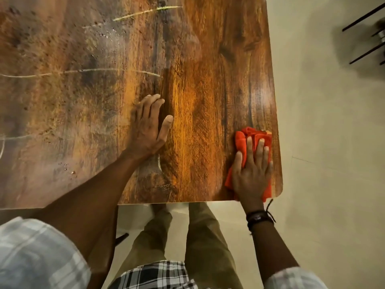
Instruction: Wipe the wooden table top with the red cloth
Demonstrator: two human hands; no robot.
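Pale floor (325, 142) surrounds a wooden table (198, 69) seen from above by someone standing at its near edge. At about four o'clock in the view, close to the table's near right corner, the right hand (251, 174) lies flat on a bunched red cloth (242, 138), palm down, fingers spread and pressing rather than clenched. The cloth shows beyond the fingertips toward twelve o'clock and peeks out at both sides of the palm. Its long axis runs from six to twelve o'clock, in line with the forearm. A dark band (258, 217) circles that wrist.

The left hand (149, 128) rests open and empty on bare wood near the centre of the view, at about nine o'clock from the cloth and well apart from it, seemingly bracing the person.

Wood just around the cloth looks glossy. The dull, smeared part, with pale streaks (145, 11) and small droplets (65, 165), lies from nine to eleven o'clock of the cloth, past the left hand. By my reading, much wiping remains, and the next strokes must carry the cloth leftward and away from the body. The right hand is the one placed to do it.

No brand, label or writing can be read anywhere.
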